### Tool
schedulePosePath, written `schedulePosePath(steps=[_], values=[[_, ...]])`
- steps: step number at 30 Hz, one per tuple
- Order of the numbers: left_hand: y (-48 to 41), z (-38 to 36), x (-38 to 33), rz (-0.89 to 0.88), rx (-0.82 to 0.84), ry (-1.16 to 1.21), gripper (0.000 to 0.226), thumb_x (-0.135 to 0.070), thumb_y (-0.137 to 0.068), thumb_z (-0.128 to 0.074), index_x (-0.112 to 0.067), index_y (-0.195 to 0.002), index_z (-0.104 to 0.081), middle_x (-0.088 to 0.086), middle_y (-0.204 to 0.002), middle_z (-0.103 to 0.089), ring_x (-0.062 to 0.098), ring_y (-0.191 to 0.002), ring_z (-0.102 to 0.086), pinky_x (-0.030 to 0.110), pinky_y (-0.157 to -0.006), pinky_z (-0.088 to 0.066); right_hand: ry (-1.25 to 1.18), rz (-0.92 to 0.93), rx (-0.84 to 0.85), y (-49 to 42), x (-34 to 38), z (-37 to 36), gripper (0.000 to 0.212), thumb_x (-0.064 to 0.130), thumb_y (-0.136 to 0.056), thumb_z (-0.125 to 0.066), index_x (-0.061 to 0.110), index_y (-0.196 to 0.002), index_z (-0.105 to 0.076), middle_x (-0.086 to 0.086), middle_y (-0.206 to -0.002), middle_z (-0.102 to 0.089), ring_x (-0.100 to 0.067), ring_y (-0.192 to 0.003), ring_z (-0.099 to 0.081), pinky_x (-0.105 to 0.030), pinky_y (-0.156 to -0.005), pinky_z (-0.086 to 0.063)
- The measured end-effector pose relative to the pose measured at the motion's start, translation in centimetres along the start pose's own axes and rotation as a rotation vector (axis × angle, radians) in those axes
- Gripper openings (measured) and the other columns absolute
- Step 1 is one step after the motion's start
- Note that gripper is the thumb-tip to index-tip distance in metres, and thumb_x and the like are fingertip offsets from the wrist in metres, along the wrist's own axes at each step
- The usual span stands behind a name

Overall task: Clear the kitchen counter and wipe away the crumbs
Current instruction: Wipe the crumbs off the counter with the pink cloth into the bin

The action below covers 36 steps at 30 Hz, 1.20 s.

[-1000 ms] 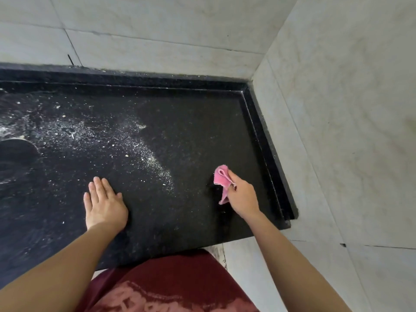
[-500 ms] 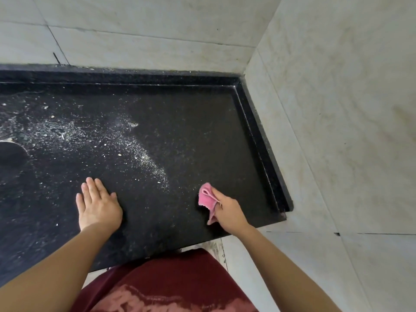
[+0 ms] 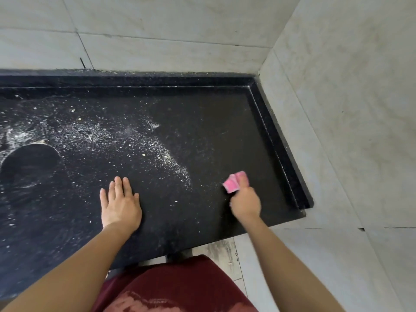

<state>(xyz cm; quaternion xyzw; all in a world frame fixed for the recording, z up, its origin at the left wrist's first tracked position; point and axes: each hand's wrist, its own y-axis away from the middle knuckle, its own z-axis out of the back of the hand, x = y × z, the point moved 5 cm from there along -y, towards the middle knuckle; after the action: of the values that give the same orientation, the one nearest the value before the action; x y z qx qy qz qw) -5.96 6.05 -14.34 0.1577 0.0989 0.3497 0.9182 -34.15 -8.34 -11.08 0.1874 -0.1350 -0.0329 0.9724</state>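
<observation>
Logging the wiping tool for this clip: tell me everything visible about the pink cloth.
The pink cloth is small, soft-looking and bunched, slightly blurred. The right hand grips it, part sticking out past the fingers. It is over the black counter, right of the crumbs; whether it touches the counter is unclear.

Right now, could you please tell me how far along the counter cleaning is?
Done: nothing but crumbs shows on the counter in view, and its right end looks mostly crumb-free. In hand: the right hand grips a pink cloth beside the crumb band, while the left hand lies flat on the counter. Left: crumbs cover the middle and left side.
</observation>
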Motion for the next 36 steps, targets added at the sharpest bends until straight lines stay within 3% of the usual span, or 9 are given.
schedulePosePath(steps=[7, 10, 13, 16, 19, 24, 31, 33, 36], values=[[-0.5, 1.2, 2.0, -0.194, 0.048, -0.021, 0.055, -0.031, -0.1, -0.015, -0.012, -0.15, -0.002, 0.004, -0.159, -0.001, 0.021, -0.146, 0.004, 0.046, -0.115, 0.009, -0.277, 0.289, 0.377, 5.6, 10.9, -6.4, 0.067, 0.002, -0.089, -0.042, 0.037, -0.145, -0.031, -0.012, -0.117, -0.062, -0.026, -0.093, -0.064, -0.031, -0.081, -0.05], [-0.7, 1.6, 4.8, -0.25, 0.001, 0.028, 0.055, -0.031, -0.1, -0.017, -0.013, -0.15, -0.005, 0.0, -0.159, 0.002, 0.02, -0.145, 0.011, 0.043, -0.116, 0.007, -0.285, 0.309, 0.239, 5.2, 9.2, -4.0, 0.061, 0.005, -0.093, -0.039, 0.038, -0.143, -0.035, -0.011, -0.115, -0.064, -0.02, -0.085, -0.061, -0.029, -0.074, -0.046], [-0.8, 1.8, 8.9, -0.211, -0.059, 0.065, 0.056, -0.03, -0.1, -0.02, -0.009, -0.15, -0.007, 0.004, -0.159, 0.004, 0.021, -0.146, 0.011, 0.04, -0.117, 0.003, -0.221, 0.088, 0.018, 3.8, 3.8, -1.1, 0.065, 0.003, -0.093, -0.04, 0.036, -0.147, -0.027, -0.014, -0.105, -0.066, -0.026, -0.08, -0.062, -0.032, -0.072, -0.045], [-1.2, 1.8, 12.8, -0.128, -0.067, 0.111, 0.059, -0.031, -0.099, -0.024, -0.005, -0.149, -0.007, 0.009, -0.159, 0.004, 0.024, -0.146, 0.009, 0.04, -0.117, 0.003, -0.037, -0.216, 0.044, 3.9, -1.9, 0.0, 0.081, 0.001, -0.084, -0.059, 0.031, -0.148, -0.019, -0.013, -0.101, -0.064, -0.028, -0.081, -0.06, -0.032, -0.075, -0.045], [-1.7, 1.9, 16.4, -0.067, -0.053, 0.119, 0.06, -0.031, -0.099, -0.024, -0.004, -0.149, -0.005, 0.012, -0.158, 0.005, 0.025, -0.146, 0.009, 0.04, -0.117, 0.003, 0.054, -0.316, 0.019, 6.7, -1.9, -2.2, 0.075, 0.003, -0.085, -0.052, 0.029, -0.147, -0.018, -0.019, -0.107, -0.059, -0.037, -0.095, -0.06, -0.036, -0.075, -0.045], [-1.9, 1.8, 18.2, -0.072, 0.003, 0.153, 0.059, -0.031, -0.1, -0.02, -0.006, -0.149, 0.0, 0.012, -0.158, 0.009, 0.025, -0.145, 0.011, 0.04, -0.117, 0.004, 0.072, -0.108, -0.068, 11.8, 7.4, -8.6, 0.071, 0.004, -0.085, -0.043, 0.027, -0.148, -0.017, -0.015, -0.114, -0.053, -0.035, -0.092, -0.062, -0.033, -0.068, -0.04], [-1.6, 2.0, 18.0, -0.054, 0.029, 0.128, 0.058, -0.028, -0.1, -0.015, -0.003, -0.148, 0.006, 0.015, -0.157, 0.013, 0.027, -0.145, 0.012, 0.039, -0.118, 0.004, -0.166, 0.234, 0.254, 16.3, 18.8, -13.6, 0.068, 0.006, -0.088, -0.038, 0.038, -0.147, -0.023, -0.014, -0.107, -0.059, -0.035, -0.09, -0.064, -0.039, -0.085, -0.05], [-1.6, 2.2, 17.8, -0.052, 0.04, 0.117, 0.058, -0.027, -0.1, -0.014, -0.003, -0.147, 0.008, 0.015, -0.156, 0.015, 0.027, -0.145, 0.013, 0.038, -0.118, 0.005, -0.395, 0.265, 0.363, 16.0, 20.0, -12.8, 0.065, 0.002, -0.088, -0.035, 0.038, -0.143, -0.036, -0.01, -0.104, -0.065, -0.022, -0.075, -0.071, -0.034, -0.076, -0.055], [-1.6, 2.4, 17.6, -0.049, 0.07, 0.098, 0.057, -0.026, -0.1, -0.012, -0.003, -0.147, 0.012, 0.016, -0.156, 0.018, 0.028, -0.144, 0.014, 0.038, -0.118, 0.005, -0.477, 0.224, 0.181, 12.5, 18.7, -9.2, 0.058, 0.002, -0.092, -0.036, 0.03, -0.142, -0.041, -0.005, -0.114, -0.061, 0.012, -0.055, -0.062, -0.003, -0.052, -0.042]])
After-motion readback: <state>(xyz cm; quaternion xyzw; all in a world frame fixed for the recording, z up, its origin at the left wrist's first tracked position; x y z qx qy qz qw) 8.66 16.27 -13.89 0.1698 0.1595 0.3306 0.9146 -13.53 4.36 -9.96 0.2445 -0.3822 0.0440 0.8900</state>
